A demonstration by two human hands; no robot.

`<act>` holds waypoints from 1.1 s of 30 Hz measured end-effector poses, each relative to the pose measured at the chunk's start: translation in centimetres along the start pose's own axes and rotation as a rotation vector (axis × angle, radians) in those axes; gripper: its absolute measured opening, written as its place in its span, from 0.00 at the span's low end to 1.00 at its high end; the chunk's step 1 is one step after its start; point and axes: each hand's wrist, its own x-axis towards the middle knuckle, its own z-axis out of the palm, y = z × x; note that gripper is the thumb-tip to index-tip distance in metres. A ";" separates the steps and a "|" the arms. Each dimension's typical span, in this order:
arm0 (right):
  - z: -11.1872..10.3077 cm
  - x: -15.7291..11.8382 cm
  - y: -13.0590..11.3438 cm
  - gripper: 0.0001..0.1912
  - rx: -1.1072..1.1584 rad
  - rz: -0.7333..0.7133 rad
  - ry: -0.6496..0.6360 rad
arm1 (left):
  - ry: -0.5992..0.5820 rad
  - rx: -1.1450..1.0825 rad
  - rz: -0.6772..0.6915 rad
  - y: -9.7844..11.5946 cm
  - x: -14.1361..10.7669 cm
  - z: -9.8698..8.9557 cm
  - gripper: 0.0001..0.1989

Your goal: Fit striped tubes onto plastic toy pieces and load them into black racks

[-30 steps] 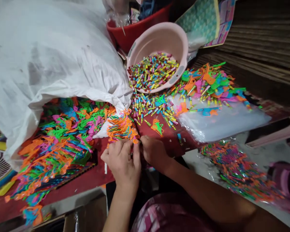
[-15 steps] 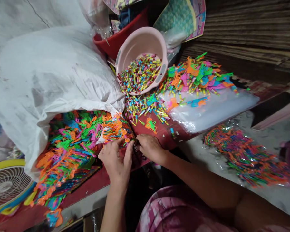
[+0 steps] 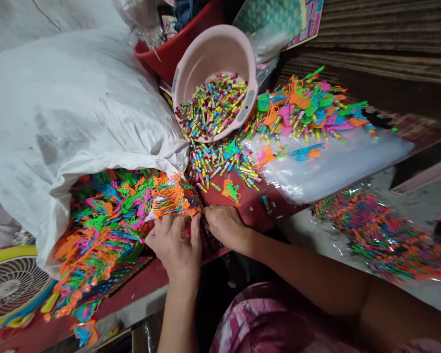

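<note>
Two hands are working close together: my left hand (image 3: 174, 242) and right hand (image 3: 226, 226) are curling inward, fingertips meeting, grip unclear. Moulded plastic toy pieces (image 3: 174, 201) are lying just beyond my left, coloured tubes (image 3: 220, 166) beyond my right, seemingly kept within reach.

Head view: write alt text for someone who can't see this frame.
The left hand and right hand meet at a cluster of neon plastic shapes on a red tabletop. Beyond sit a pink basin of small multicoloured tubes and a bulging white sack.
</note>
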 end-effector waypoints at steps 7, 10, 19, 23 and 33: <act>0.6 0.0 -0.3 0.13 -0.025 0.041 -0.020 | 0.000 0.020 -0.018 -0.5 -0.6 0.4 0.15; 0.8 0.0 -0.1 0.13 -0.032 0.027 -0.005 | 0.009 0.087 -0.007 -0.2 -0.8 0.7 0.14; -1.0 -2.6 1.2 0.09 -0.011 -0.042 0.032 | 0.341 -0.105 -0.183 -1.6 -3.2 -0.7 0.16; -5.0 -3.8 8.1 0.11 -0.085 0.053 0.236 | 0.270 -0.299 -0.568 -2.9 -7.3 0.2 0.21; -15.9 -1.4 21.1 0.21 -0.540 0.695 0.230 | -0.061 -0.564 -0.677 -2.5 -10.6 6.1 0.27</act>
